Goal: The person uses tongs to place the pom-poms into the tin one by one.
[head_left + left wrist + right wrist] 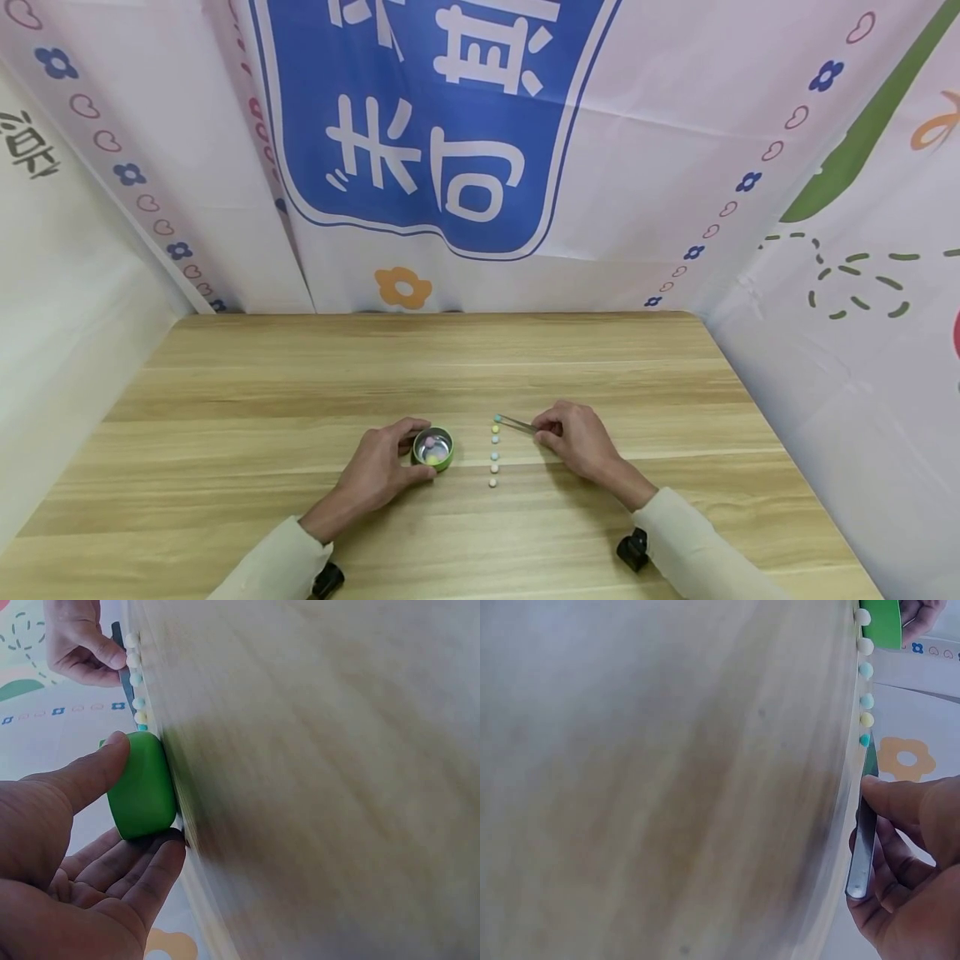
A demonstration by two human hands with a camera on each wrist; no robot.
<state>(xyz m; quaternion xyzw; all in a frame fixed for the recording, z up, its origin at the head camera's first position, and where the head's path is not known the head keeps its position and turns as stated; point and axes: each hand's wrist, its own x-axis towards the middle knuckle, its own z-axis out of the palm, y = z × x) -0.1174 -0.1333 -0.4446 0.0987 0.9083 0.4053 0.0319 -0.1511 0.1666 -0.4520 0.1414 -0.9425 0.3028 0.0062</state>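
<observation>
My left hand [377,471] grips a small round green tin [417,463] from its left side, thumb and fingers about its wall. Pink and yellow balls [431,458] lie inside the tin, and its green outer wall fills the middle of the left wrist view. Metal tweezers [519,424] are pinched in my right hand [583,440], pointing left. Their tips are right at a teal ball [498,417], the far end of a row of several small balls. A yellow ball [495,429] comes just nearer, followed by pale blue and whitish ones; the nearest is a white ball [492,483].
The row stands between the tin and my right hand on a wood-grain table [300,375]. Printed cloth walls [637,167] rise behind the table and along both sides. Black wrist devices [633,550] sit by both sleeves.
</observation>
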